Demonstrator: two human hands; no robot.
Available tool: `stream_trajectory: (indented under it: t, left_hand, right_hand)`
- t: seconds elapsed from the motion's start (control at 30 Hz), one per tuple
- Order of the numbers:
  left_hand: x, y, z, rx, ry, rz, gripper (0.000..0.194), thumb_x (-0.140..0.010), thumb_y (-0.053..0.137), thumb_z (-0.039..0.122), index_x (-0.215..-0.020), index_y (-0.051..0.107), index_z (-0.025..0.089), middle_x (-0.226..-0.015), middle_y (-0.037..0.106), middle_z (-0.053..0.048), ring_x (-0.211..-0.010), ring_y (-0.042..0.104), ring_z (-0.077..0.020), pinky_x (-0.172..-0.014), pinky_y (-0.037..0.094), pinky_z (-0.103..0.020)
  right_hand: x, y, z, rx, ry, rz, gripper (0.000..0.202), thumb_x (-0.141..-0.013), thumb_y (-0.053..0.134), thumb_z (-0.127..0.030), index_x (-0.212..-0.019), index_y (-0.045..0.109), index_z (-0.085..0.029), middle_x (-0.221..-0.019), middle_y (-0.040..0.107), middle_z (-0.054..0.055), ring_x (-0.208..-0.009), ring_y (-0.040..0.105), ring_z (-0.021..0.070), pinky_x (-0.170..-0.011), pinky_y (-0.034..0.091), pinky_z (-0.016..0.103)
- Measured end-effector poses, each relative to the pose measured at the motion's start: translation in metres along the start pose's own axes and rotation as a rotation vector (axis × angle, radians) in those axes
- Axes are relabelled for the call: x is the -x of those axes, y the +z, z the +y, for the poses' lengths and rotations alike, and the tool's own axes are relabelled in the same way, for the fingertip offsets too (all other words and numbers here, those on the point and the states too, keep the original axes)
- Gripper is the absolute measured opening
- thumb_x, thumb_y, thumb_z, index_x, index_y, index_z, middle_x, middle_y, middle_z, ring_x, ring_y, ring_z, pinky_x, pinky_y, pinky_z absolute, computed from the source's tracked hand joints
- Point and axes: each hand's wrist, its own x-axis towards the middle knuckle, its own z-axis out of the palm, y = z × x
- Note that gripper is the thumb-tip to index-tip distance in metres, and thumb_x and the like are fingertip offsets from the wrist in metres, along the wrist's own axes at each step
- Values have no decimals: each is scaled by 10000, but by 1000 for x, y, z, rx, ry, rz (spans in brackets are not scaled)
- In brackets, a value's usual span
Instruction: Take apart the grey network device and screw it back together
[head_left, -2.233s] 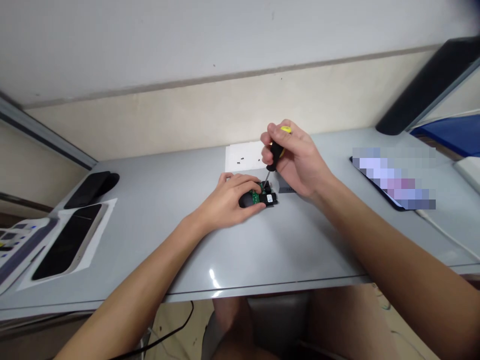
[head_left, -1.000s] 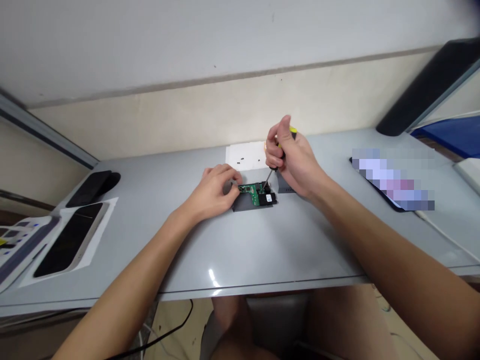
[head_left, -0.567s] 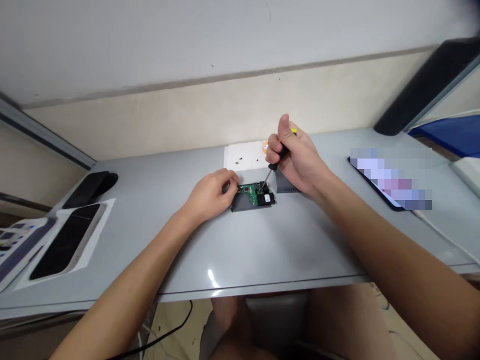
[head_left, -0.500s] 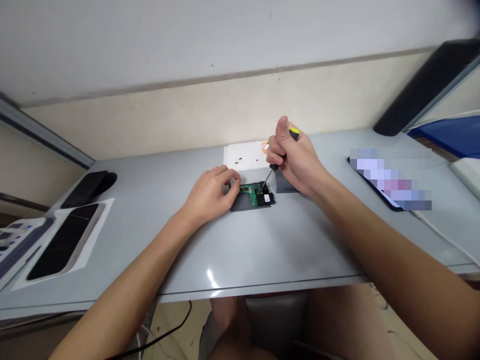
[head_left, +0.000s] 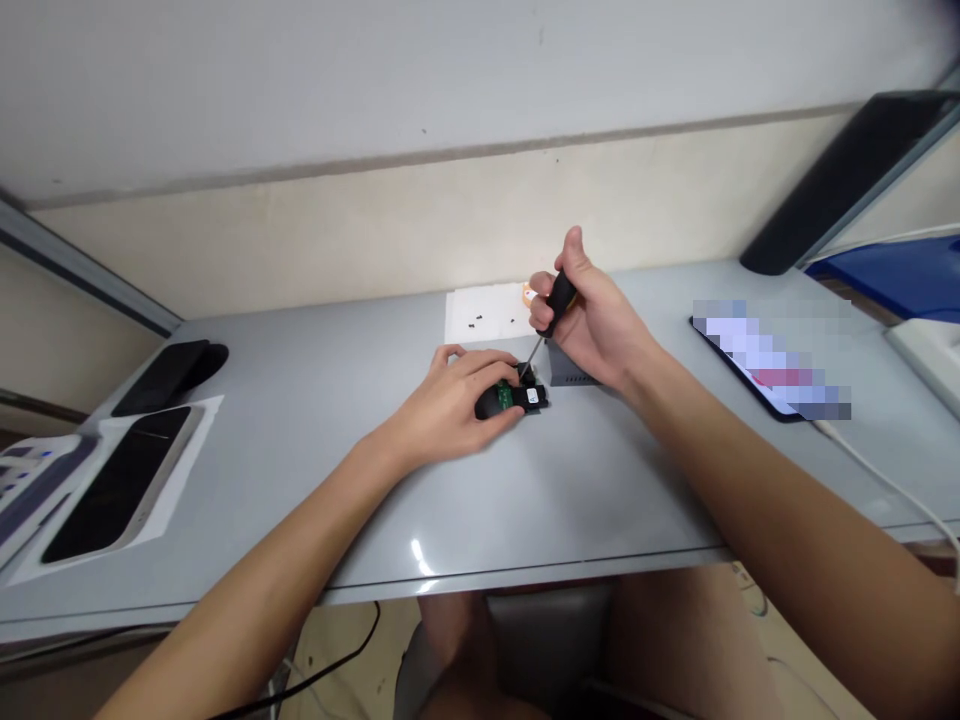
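Note:
My left hand reaches over a green circuit board, thumb on its near side and fingers across the far side, holding it against the desk. Most of the board is covered by this hand; black parts and a small white label show at its right end. A screwdriver with a black handle sits in my right hand, fingers curled round it and thumb raised. Its thin shaft slants down to the board near the left fingertips; the exact contact point is too small to tell. Right of the board lies a grey slotted casing.
Several small dark screws lie on white paper behind the board. A lit phone with a white cable is on the right. On the left are a dark-screened device on paper and a black object.
My left hand has moved right, from the board's left end to over most of it. My right hand has shifted its grip, and the screwdriver handle now shows its black side.

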Motion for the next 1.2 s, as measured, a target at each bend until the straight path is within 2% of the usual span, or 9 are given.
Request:
stream_trajectory:
  t: [0.1,0.17,0.3,0.5,0.57,0.67,0.8,1.0,1.2]
  left_hand:
    - [0,-1,-1,-14,0,6,210,-983,640,411,-1077,683,228,-1370,725,-85,-1245,684,-280,-1135,344,-480]
    - [-1,-2,-2,-28,11,10,223,-988,643,424,-1074,695,224,-1364,726,-89,-1225,694,-280,-1136,339,-487]
    - [0,-4,-4,-77,56,16,250,-1009,636,441,-1076,723,217,-1306,746,-85,-1157,715,-270,-1105,354,-477]
    - [1,-5,-6,-113,88,18,253,-1023,637,437,-1087,737,214,-1275,754,-81,-1120,724,-258,-1091,368,-466]
    - [1,-5,-6,-121,90,13,254,-1028,631,439,-1093,736,217,-1277,755,-84,-1123,724,-262,-1102,368,-471]
    - [0,-5,-6,-138,107,13,258,-1036,627,437,-1106,740,216,-1279,758,-90,-1137,722,-267,-1079,390,-458]
    - [1,-5,-5,-140,116,10,252,-1041,637,426,-1133,746,218,-1292,756,-83,-1147,719,-253,-1049,406,-432]
    - [0,-6,-4,-127,89,-14,261,-1039,631,436,-1137,749,224,-1302,753,-78,-1151,714,-253,-1070,395,-445]
    - [-1,-5,-6,-111,72,-13,257,-1028,634,447,-1112,745,231,-1303,758,-72,-1172,709,-257,-1071,380,-442]
  right_hand:
    - [-2,-1,1,0,12,-5,576,-809,756,-777,-808,497,-263,-653,371,-68,-542,425,100,-546,398,282]
    - [-2,-2,0,-21,22,-28,553,-850,703,-790,-830,540,-261,-652,365,-64,-535,418,102,-549,398,286]
    - [-1,-3,-2,-64,23,-90,454,-884,733,-695,-926,629,-255,-728,490,-33,-626,512,122,-625,453,305]
    - [3,-3,-5,-28,23,-72,491,-733,923,-557,-849,558,-250,-897,631,2,-831,630,160,-716,495,313]
    - [4,-3,-6,-15,22,-44,533,-719,943,-531,-804,498,-249,-859,612,-11,-773,600,142,-684,478,301]
    - [3,-4,-5,-26,28,-39,580,-752,938,-505,-756,418,-249,-707,466,-61,-618,468,101,-607,420,282]
    - [3,0,-5,-51,15,-70,593,-799,889,-578,-743,400,-248,-633,319,-92,-534,338,83,-552,366,267]
    - [6,9,-12,-39,44,-10,560,-861,725,-745,-750,457,-265,-599,338,-70,-509,338,115,-516,366,296]
    - [6,6,-12,-58,25,0,359,-914,669,-602,-841,576,-263,-641,441,-33,-569,447,146,-560,432,309]
